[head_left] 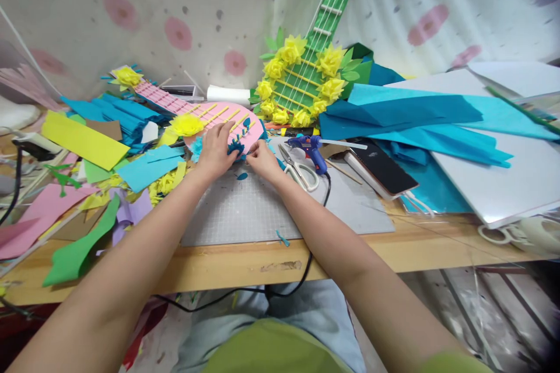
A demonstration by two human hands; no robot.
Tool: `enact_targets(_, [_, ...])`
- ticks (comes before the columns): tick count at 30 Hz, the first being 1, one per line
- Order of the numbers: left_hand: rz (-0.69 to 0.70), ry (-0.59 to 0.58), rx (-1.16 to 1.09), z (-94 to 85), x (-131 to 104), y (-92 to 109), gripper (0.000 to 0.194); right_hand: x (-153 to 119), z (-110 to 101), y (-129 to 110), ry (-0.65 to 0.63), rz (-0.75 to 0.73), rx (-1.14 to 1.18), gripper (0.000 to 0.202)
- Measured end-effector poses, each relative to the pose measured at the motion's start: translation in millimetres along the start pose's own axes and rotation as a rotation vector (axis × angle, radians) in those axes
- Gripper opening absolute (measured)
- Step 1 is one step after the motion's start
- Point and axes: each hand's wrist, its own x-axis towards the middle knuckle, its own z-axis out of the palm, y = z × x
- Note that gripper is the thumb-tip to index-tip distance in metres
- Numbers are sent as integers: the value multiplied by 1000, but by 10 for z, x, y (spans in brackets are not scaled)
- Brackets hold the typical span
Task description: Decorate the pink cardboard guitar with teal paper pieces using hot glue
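A pink paper lute (251, 139) with yellow bars lies on the grey cutting mat (219, 218), its neck pointing to the back left. My left hand (213, 152) rests over its body, thumb and fingers around a dark blue paper flower (235, 148). Close by, at the lute's near edge, my right hand (263, 159) is closed in a pinch; what sits between the fingertips is too small to make out. A yellow paper flower (187, 125) is on the lute left of my hands. One loose dark blue petal (242, 176) lies on the mat.
Scissors (301, 172) and a blue glue gun (310, 148) with its cord lie right of my hands, then a phone (385, 166). Behind stands a green paper lute (301, 84) with yellow flowers. Paper scraps (85, 140) crowd the left; blue sheets (402, 113) cover the right.
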Motion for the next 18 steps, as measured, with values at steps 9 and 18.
enact_targets(9, [25, -13, 12, -6, -11, 10, 66, -2, 36, -30, 25, 6, -54, 23])
enact_targets(18, [4, -16, 13, -31, -20, 24, 64, -21, 70, -54, 23, -3, 42, 21])
